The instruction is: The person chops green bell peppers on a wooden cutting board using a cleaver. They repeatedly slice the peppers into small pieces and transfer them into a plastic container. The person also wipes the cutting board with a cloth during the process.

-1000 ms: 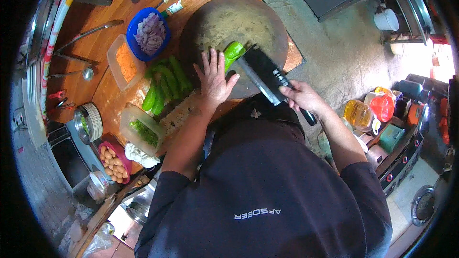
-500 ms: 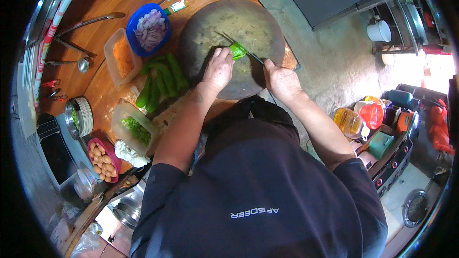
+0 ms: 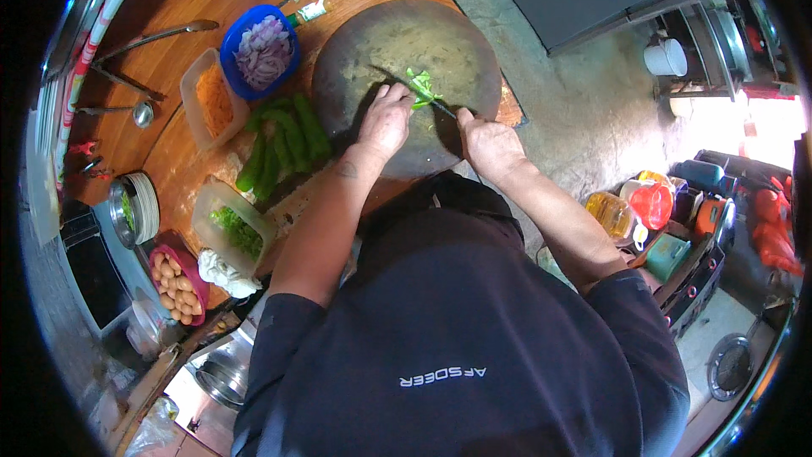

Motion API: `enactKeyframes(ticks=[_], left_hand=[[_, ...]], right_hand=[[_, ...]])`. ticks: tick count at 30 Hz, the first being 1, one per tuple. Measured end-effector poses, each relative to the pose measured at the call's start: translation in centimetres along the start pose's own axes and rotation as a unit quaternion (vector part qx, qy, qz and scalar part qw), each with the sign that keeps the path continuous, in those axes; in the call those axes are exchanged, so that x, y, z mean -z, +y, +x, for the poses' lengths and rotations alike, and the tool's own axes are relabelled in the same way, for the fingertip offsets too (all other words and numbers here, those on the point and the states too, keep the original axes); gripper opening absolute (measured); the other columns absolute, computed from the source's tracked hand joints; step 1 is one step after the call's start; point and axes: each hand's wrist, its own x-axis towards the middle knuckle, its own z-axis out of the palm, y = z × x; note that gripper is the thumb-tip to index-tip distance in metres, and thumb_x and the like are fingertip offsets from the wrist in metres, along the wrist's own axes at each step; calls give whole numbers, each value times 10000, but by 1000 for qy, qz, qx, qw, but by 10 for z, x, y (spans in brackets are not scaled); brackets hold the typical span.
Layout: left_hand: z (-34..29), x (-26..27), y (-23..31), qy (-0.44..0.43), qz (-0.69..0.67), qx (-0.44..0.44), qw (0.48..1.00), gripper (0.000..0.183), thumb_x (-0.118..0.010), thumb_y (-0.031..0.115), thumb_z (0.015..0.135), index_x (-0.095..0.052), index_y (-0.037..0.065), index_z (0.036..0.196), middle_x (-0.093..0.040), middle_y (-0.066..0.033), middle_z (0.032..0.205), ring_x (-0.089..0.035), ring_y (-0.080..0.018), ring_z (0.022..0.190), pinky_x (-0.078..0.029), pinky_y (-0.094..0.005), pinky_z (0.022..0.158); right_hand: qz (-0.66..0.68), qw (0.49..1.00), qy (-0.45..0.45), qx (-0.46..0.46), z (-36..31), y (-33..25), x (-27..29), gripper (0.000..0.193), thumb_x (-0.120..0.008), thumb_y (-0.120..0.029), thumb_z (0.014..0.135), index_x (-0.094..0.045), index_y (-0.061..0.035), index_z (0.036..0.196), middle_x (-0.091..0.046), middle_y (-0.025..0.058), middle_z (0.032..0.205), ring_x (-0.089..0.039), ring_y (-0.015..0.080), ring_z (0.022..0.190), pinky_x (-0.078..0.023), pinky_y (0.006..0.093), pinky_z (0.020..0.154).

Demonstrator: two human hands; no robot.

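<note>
Since half a second ago, the green pepper (image 3: 419, 85) has spread from a compact piece into loose slivers beside the knife (image 3: 443, 107), near the middle of the round chopping board (image 3: 440, 34). The right hand (image 3: 491, 148) is wrapped around the knife's handle. The left hand (image 3: 385, 123) has its fingers bunched against the pepper; whether they pinch it, I cannot tell. Whole green peppers (image 3: 290, 140) lie left of the board.

Kitchen — rnd chopping bd (image 3: 452, 51), eggs (image 3: 176, 288), stacked plates (image 3: 147, 207), blue bowl (image 3: 227, 59) w/ sliced onion (image 3: 264, 52)
</note>
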Motion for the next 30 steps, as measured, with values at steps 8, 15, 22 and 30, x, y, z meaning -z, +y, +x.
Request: enactKeyframes(ticks=[8,15,22,30], left_hand=[[-6,-1,5,56,11,10,998,196,-704,5,786,-706,65,973,-637,-101,1009,-581,-338,954,-513,-418,836],[-8,-4,2,56,5,29,998,194,-727,14,767,-683,44,953,-616,-122,983,-592,-352,951,-513,-429,842],[-7,-3,4,60,2,41,997,201,-760,30,747,-661,35,921,-612,-131,1024,-594,-363,979,-512,-438,853],[-16,-4,1,78,8,61,995,196,-774,63,757,-664,36,917,-619,-139,1039,-598,-366,986,-514,-433,852]], right_hand=[[15,1000,-4,1,-1,1,-9,229,-511,-40,904,-521,-14,1132,-690,219,907,-732,339,817,-598,440,672],[14,999,25,22,-5,-1,-4,182,-527,-60,900,-523,-13,1076,-694,208,845,-730,346,795,-591,446,664],[35,996,69,31,-2,5,-16,142,-554,-87,887,-518,-21,1007,-687,198,776,-716,364,713,-575,461,618],[3,1000,0,19,-1,-3,-1,186,-537,-68,894,-537,-13,1072,-708,199,839,-734,339,773,-599,426,648]])
